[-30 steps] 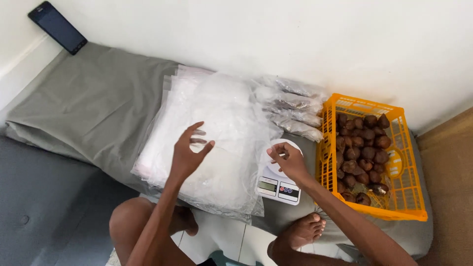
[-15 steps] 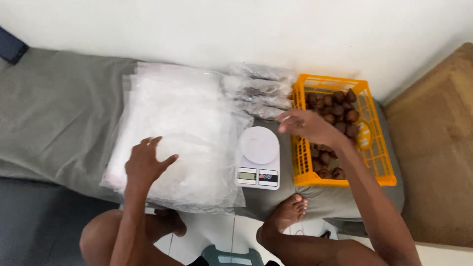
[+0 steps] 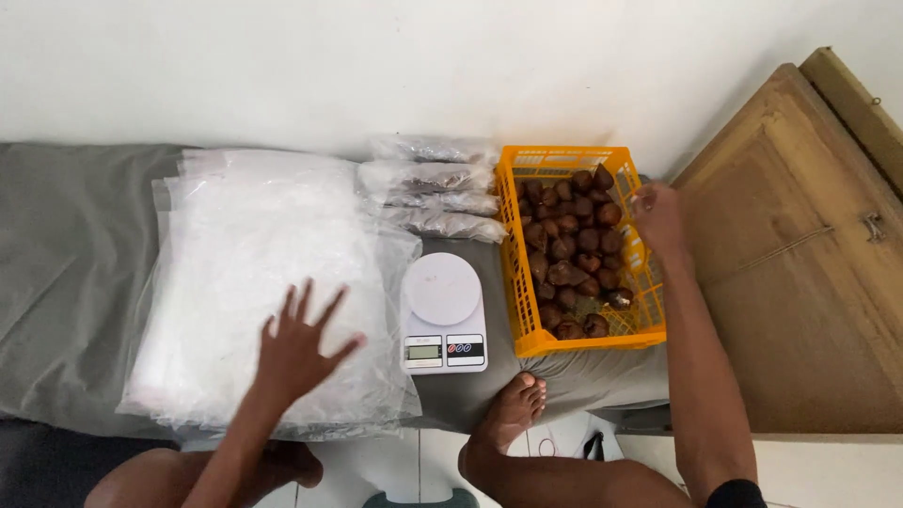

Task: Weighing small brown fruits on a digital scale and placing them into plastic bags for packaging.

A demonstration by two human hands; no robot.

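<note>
Pressing left hand (image 3: pixel 296 353), grip spread, on plastic bags (image 3: pixel 254 273); right hand (image 3: pixel 658 218) over crate (image 3: pixel 527 320), grip unclear.

Plain white wall (image 3: pixel 395 66) runs across the back, evenly lit, no harsh shadows. A low grey padded surface (image 3: pixel 66 273), kind of like a mattress, sits right up against it. Off to the right there's a brown wooden panel (image 3: pixel 800 282) with a small metal latch. White tiled floor (image 3: pixel 395 470) shows at the bottom.
</note>
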